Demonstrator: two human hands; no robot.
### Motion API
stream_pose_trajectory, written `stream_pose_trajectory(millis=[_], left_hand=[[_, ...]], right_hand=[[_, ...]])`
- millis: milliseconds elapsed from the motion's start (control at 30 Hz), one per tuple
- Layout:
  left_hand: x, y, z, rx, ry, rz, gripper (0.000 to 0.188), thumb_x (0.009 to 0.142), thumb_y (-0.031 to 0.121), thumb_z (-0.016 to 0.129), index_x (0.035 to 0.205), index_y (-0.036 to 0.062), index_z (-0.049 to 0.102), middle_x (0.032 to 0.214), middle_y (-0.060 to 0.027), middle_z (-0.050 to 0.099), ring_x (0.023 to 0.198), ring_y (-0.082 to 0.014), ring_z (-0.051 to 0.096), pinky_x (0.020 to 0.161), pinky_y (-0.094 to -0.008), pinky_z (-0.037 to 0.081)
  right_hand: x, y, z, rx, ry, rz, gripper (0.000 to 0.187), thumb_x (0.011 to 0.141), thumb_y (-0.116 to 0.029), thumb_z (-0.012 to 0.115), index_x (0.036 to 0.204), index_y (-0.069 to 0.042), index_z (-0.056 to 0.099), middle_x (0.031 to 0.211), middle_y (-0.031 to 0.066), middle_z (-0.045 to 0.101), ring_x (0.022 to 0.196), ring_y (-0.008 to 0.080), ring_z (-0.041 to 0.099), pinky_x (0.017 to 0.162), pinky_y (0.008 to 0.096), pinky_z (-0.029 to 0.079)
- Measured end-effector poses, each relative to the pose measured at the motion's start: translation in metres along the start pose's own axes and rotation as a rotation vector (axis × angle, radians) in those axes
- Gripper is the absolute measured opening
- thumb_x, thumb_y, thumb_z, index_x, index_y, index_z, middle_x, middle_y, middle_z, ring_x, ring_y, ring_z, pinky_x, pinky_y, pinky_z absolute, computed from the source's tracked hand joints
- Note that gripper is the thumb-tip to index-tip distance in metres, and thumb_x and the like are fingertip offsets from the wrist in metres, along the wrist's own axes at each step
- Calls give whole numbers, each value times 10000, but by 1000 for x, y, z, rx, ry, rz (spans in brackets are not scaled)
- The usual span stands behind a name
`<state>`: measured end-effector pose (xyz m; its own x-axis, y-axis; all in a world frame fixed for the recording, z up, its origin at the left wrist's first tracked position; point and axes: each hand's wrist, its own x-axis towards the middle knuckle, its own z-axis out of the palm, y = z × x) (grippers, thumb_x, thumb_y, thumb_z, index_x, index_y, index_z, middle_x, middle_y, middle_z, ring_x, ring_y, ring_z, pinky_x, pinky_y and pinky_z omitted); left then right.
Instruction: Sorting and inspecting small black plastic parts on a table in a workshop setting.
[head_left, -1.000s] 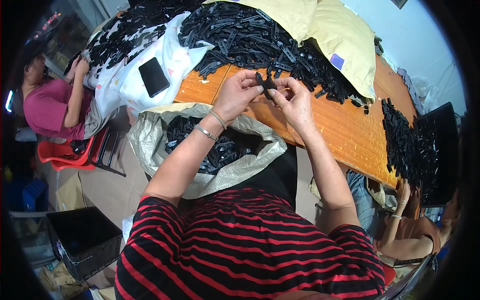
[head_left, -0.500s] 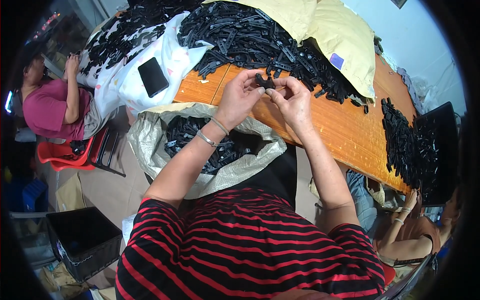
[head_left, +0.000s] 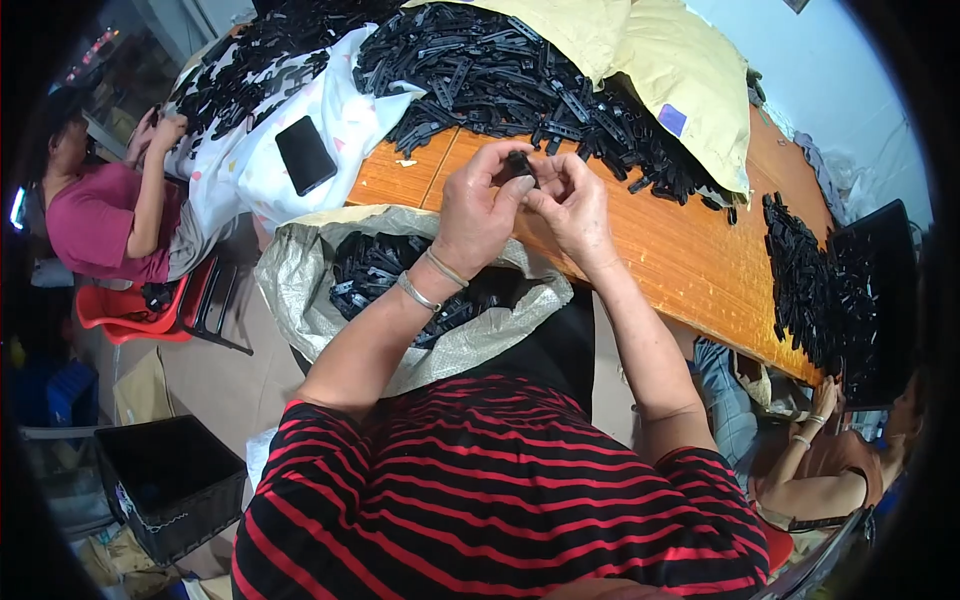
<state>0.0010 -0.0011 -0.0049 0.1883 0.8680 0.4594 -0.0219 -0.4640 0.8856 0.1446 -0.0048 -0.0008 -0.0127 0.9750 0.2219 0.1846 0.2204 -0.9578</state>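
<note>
Over the near edge of the wooden table, both of my hands meet at a small black plastic piece (head_left: pixel 519 168). My left hand (head_left: pixel 476 212) is closed on it between thumb and fingers. My right hand (head_left: pixel 578 212) pinches at its right side with bent fingers, which partly hide where they grip. Below my forearms an open woven sack (head_left: pixel 300 290) holds many black plastic pieces (head_left: pixel 365 265). Beyond my hands a large heap of long black slotted plastic pieces (head_left: pixel 480 75) covers the back of the wooden table (head_left: pixel 680 270).
A phone (head_left: pixel 306 155) lies on a white patterned sheet (head_left: pixel 255 180). Yellowish paper sacks (head_left: pixel 690 100) rest on the heap. At left, a person (head_left: pixel 110 220) sits on a red chair (head_left: pixel 130 310), above a black crate (head_left: pixel 170 485). Another person (head_left: pixel 820 465) works by a black tray (head_left: pixel 875 300) at right.
The black piece has turned more upright between my fingers. My left hand has rolled around it and my right hand has shifted slightly left. The person at left has moved their hands.
</note>
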Motion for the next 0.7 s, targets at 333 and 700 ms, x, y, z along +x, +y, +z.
stream_pose_trajectory(millis=[333,700], left_hand=[[-1,-1,-5,-164,13,-174,90,926,58,547,979,-13,563,810,-32,614,777,-84,584,716,-212,478],[16,19,-75,188,-432,-359,130,892,92,605,935,-22,651,828,-45,668,747,-89,611,698,-244,491]], right_hand=[[-7,10,12,-213,-62,-24,373,691,-246,827,862,-36,570,688,-11,525,620,70,481,558,248,426],[31,36,-64,-679,-45,42,168,798,-166,702,868,-20,654,760,131,655,698,257,645,654,368,506]])
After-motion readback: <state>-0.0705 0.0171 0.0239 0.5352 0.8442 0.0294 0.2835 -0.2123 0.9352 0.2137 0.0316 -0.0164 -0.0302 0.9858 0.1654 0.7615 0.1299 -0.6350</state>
